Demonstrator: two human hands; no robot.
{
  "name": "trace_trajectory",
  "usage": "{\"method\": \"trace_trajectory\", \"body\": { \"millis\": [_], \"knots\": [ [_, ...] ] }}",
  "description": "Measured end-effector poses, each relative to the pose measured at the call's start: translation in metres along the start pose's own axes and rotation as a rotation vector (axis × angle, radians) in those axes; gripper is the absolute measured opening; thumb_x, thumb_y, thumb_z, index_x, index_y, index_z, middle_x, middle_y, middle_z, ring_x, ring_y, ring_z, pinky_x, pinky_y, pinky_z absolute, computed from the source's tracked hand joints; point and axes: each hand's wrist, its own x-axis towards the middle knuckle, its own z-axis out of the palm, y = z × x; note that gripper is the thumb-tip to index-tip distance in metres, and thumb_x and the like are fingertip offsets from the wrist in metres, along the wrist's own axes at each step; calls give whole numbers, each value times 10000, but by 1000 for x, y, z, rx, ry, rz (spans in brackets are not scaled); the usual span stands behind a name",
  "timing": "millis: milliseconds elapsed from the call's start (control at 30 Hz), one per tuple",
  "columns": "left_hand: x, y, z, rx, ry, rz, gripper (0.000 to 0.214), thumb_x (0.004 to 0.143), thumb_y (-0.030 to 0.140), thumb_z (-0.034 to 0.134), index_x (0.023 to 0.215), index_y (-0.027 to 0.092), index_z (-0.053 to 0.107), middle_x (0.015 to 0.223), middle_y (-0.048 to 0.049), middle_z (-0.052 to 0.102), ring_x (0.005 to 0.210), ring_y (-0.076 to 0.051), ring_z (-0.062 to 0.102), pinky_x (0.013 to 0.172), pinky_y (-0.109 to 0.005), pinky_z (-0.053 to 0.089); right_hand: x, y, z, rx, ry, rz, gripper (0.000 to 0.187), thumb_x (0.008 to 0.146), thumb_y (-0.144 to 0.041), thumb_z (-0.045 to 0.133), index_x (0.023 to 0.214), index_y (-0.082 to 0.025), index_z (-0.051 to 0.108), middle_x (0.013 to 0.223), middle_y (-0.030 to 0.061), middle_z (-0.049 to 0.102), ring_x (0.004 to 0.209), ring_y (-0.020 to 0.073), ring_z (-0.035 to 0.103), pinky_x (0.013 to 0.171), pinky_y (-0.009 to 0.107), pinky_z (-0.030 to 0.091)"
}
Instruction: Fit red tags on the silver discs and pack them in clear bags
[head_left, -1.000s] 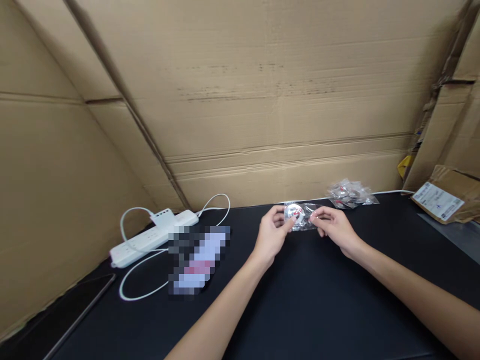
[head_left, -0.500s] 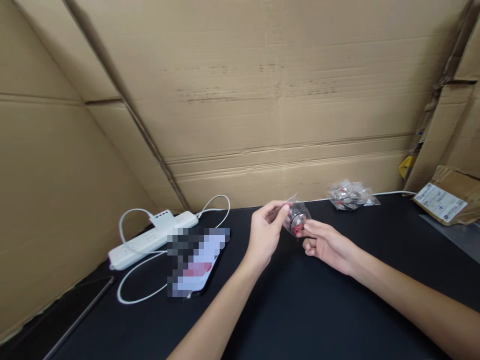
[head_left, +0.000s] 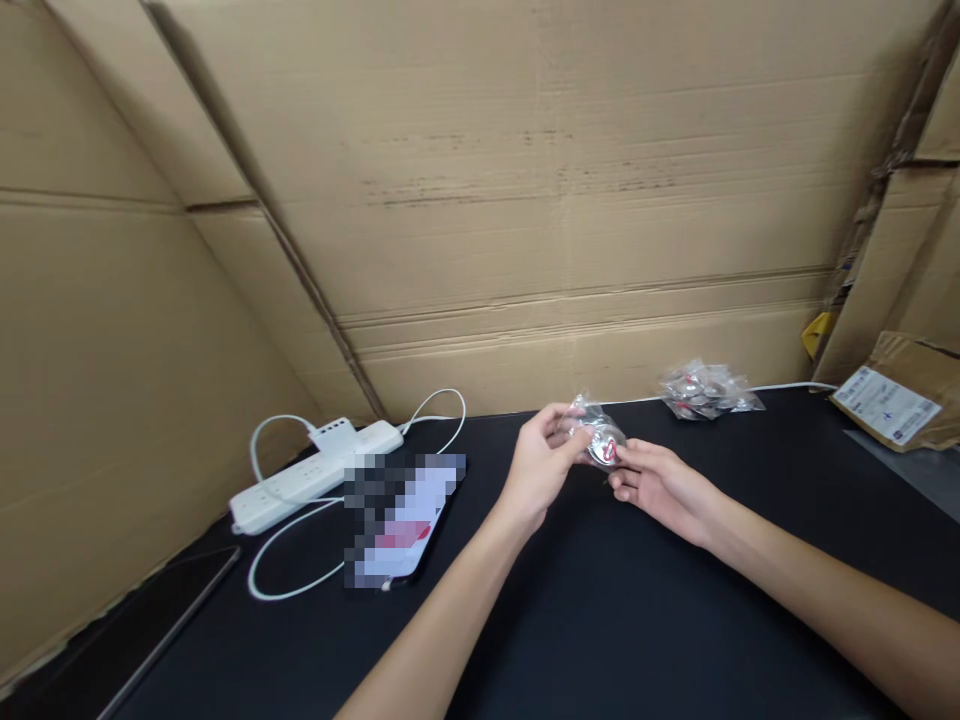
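Note:
A small clear plastic bag [head_left: 587, 408] with a round, shiny silver disc [head_left: 602, 447] inside is held up above the black table. Something red shows on or beside the disc; I cannot make out what it is. My left hand [head_left: 541, 462] pinches the bag's left side between thumb and fingers. At the lower right edge, my right hand [head_left: 660, 488] grips the bag with thumb and forefinger, its other fingers curled beneath. Farther back to the right lies a pile of similar clear bags [head_left: 705, 390] holding silver and red pieces.
On the left are a white power strip [head_left: 262, 507] with a plugged-in charger [head_left: 334, 437], a looped white cable [head_left: 253, 580] and a phone [head_left: 412, 530] with a blurred screen. A torn brown parcel [head_left: 889, 405] with a label lies far right. Cardboard walls [head_left: 562, 240] enclose the black table [head_left: 570, 620].
The bag has been turned between my hands, so the disc's silver face now shows more fully. My left hand has shifted slightly right. The view has moved a little.

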Motion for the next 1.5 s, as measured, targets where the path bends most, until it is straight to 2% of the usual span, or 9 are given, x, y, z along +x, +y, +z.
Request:
{"method": "trace_trajectory", "body": {
  "millis": [333, 500, 767, 900, 1033, 1100, 1233, 1367, 1500],
  "knots": [
    [0, 2, -1, -40, 18, -83, 353, 695, 188, 718, 1024, 151, 597, 863, -51, 659, 692, -152, 647, 622, -282, 559, 4, 0, -4, -12, 31, -25, 245, 790, -319, 735, 856, -184, 542, 740, -14, 565, 563, 85, 506, 507, 221, 334],
    [3, 5, -6, -21, -17, -175, 241, 775, 307, 682, 940, 134, 649, 803, -75, 672, 653, -167, 647, 580, -305, 575, 3, -3, -4, -104, 112, -38, 255, 793, -343, 714, 818, -194, 508, 650, -44, 487, 478, 69, 433, 445, 212, 244],
    [16, -9, -26, 63, 208, -195, 158, 783, 240, 650, 880, 140, 577, 700, -80, 705, 551, -181, 668, 550, -313, 559, 7, -12, -14, -126, 263, -86, 387, 764, -435, 730, 716, -200, 425, 600, -46, 475, 415, 52, 351, 384, 200, 148],
    [21, -20, -36, 454, 275, -200, 221, 764, 266, 643, 940, 166, 554, 771, -106, 728, 649, -238, 686, 583, -343, 524, 6, -16, -14, -125, 242, -52, 358, 780, -412, 716, 718, -195, 439, 590, -40, 482, 409, 50, 333, 389, 199, 136],
    [15, -22, -35, 1024, 330, 63, 326, 766, 366, 647, 1003, 146, 610, 1038, -180, 688, 1024, -344, 610, 859, -453, 463, 6, -17, -15, -129, 209, -24, 299, 800, -400, 677, 739, -185, 478, 618, -22, 513, 422, 59, 345, 400, 206, 161],
    [9, -18, -27, 1157, 359, 192, 316, 816, 381, 591, 1019, 142, 629, 1091, -178, 654, 1095, -364, 551, 911, -474, 426, 6, -17, -16, -135, 181, -22, 275, 811, -399, 649, 746, -180, 495, 635, -19, 519, 430, 63, 352, 404, 212, 177],
    [-5, -9, -2, 982, 183, 328, 236, 882, 355, 532, 983, 179, 654, 925, -89, 685, 927, -263, 607, 865, -393, 456, 6, -15, -15, -186, 66, -21, 209, 790, -343, 640, 750, -179, 516, 625, -37, 486, 451, 72, 390, 420, 217, 216],
    [-12, -8, 14, 624, -158, 195, 249, 907, 355, 510, 1015, 197, 669, 838, -46, 704, 732, -186, 645, 659, -286, 488, 3, -14, -8, -274, -40, -25, 164, 750, -272, 686, 789, -172, 563, 614, -43, 480, 494, 86, 448, 450, 218, 272],
    [-9, -15, 10, 490, -161, 110, 165, 848, 254, 562, 937, 172, 674, 763, -41, 687, 647, -162, 624, 612, -268, 482, -1, -22, -8, -417, -100, -38, 195, 782, -305, 693, 892, -157, 630, 701, -2, 573, 559, 102, 507, 504, 236, 349]
  ]
}}
